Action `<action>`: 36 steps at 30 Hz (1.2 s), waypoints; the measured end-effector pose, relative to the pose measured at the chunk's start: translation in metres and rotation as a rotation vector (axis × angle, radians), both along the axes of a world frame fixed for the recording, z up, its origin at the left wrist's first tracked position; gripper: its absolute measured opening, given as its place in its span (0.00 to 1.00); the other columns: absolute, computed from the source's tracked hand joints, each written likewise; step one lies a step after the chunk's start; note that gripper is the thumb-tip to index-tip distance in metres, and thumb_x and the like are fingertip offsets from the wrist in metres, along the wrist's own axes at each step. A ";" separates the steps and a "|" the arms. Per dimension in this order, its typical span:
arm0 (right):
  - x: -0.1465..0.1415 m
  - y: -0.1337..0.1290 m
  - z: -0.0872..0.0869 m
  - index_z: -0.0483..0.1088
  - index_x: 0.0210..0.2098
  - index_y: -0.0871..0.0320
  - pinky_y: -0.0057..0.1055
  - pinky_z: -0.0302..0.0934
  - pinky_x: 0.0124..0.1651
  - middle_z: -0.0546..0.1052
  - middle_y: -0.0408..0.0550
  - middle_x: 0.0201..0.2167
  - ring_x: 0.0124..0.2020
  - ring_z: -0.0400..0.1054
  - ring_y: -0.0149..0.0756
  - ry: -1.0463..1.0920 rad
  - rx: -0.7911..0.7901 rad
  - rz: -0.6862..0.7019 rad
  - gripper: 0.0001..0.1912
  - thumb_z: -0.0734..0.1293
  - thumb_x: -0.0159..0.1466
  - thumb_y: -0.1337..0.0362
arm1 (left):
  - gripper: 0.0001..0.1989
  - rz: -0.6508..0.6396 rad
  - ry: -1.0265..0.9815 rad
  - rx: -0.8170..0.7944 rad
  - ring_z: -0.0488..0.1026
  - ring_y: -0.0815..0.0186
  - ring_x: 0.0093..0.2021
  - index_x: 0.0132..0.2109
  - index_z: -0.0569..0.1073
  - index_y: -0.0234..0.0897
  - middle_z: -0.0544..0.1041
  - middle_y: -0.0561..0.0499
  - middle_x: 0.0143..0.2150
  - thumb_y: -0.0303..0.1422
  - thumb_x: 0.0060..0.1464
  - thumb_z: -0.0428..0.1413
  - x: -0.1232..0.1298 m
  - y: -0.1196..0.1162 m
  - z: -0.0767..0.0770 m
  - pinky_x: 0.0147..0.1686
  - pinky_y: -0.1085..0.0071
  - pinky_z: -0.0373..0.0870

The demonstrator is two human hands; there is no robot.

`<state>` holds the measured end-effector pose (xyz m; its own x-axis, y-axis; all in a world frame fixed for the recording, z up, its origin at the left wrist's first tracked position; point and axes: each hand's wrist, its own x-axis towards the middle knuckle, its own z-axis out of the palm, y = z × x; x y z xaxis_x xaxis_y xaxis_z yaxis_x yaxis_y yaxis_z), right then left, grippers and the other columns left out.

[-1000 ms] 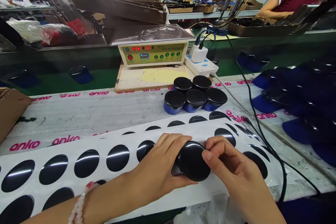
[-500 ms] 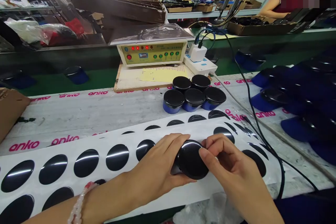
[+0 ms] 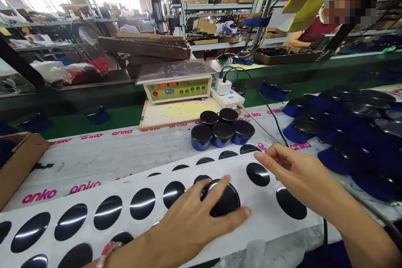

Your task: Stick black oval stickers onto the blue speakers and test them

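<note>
A round black-topped piece [image 3: 225, 199] rests on the white sheet [image 3: 241, 228] of black oval discs. My left hand [image 3: 191, 217] lies over its left part, fingers spread, one across the glossy top and another reaching past its near side. Up and to the right, my right hand [image 3: 292, 171] hangs above the sheet's far edge, thumb and fingers drawn together; anything between them is too small to make out. Below it are two black discs, one [image 3: 258, 174] near the fingertips and a larger one [image 3: 291, 203] by the wrist.
Several blue pieces with black tops [image 3: 222, 134] stand behind the sheet, with more heaped [image 3: 342, 134] at the right. A control box [image 3: 179, 88] and a power strip [image 3: 228, 97] sit behind. Cables run at the right. A cardboard box [image 3: 28, 163] is at the left; a person [image 3: 317, 29] sits beyond.
The view has tilted up. My left hand's fingers have spread from their grip around the black-topped piece. My right hand has moved off its edge, up and to the right.
</note>
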<state>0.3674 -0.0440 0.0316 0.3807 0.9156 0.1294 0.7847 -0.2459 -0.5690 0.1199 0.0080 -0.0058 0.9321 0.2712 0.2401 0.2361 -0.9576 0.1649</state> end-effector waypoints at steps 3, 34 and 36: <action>0.014 0.008 -0.004 0.69 0.36 0.53 0.33 0.61 0.26 0.75 0.45 0.28 0.26 0.69 0.38 -0.060 -0.006 -0.018 0.22 0.59 0.61 0.41 | 0.36 0.176 -0.162 -0.016 0.71 0.55 0.52 0.63 0.50 0.70 0.58 0.58 0.66 0.28 0.57 0.54 -0.013 0.024 0.016 0.46 0.59 0.75; 0.051 0.112 0.014 0.60 0.57 0.59 0.43 0.62 0.53 0.71 0.55 0.53 0.51 0.68 0.42 -0.263 -0.079 0.425 0.20 0.61 0.67 0.60 | 0.32 0.172 -0.132 0.044 0.60 0.43 0.60 0.62 0.61 0.31 0.65 0.34 0.60 0.43 0.55 0.57 0.095 0.105 0.009 0.54 0.43 0.60; 0.047 0.128 0.016 0.61 0.57 0.57 0.47 0.60 0.54 0.68 0.54 0.56 0.52 0.66 0.43 -0.293 -0.094 0.425 0.20 0.62 0.67 0.59 | 0.31 0.134 -0.131 0.052 0.61 0.46 0.60 0.61 0.61 0.34 0.66 0.37 0.60 0.42 0.55 0.58 0.088 0.108 0.006 0.55 0.46 0.59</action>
<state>0.4147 0.0841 0.0472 -0.0668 0.9941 0.0850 0.9494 0.0895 -0.3011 0.2082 0.1160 0.0002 0.8485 0.3746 0.3738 0.3414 -0.9272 0.1541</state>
